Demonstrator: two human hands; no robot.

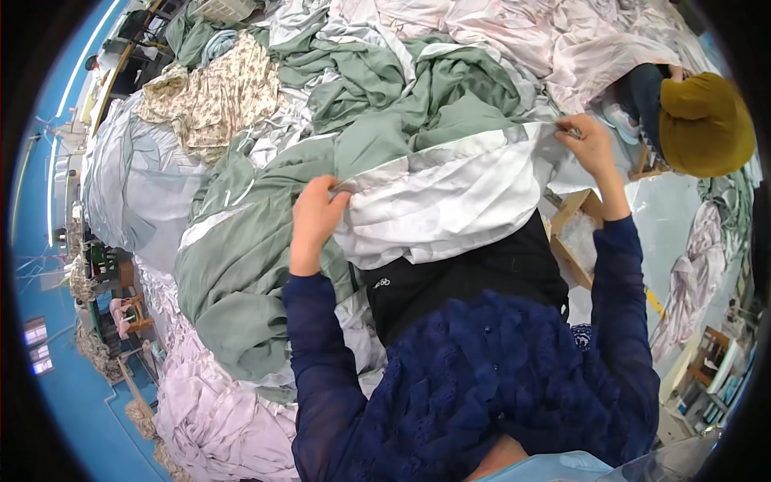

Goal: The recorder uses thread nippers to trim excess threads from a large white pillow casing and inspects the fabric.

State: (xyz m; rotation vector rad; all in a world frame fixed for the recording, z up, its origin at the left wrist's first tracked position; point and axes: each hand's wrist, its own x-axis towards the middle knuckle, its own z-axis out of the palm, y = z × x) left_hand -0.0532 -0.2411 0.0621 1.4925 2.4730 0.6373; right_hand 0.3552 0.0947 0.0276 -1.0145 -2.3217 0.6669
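A large green-and-white cloth (pixel 446 205) lies across my lap, its white side toward me and its green side folded away. My left hand (pixel 317 213) is closed on the cloth's edge, thumb and fingers pinching it where white meets green. Farther right and a little farther away, my right hand (pixel 590 145) pinches the same edge near its right end. Between the two hands the edge runs nearly straight, with a pale strip along it. A small dark spot shows at my right fingertips, too small to make out. More green cloth (pixel 241 281) bunches beside my left arm.
Heaps of pale pink cloth (pixel 498 24) lie at the far side, with a floral cloth (pixel 217 96) at the far left. A wooden box (pixel 574 237) stands right of my lap. A person in a mustard-coloured top (pixel 707 124) bends at the right.
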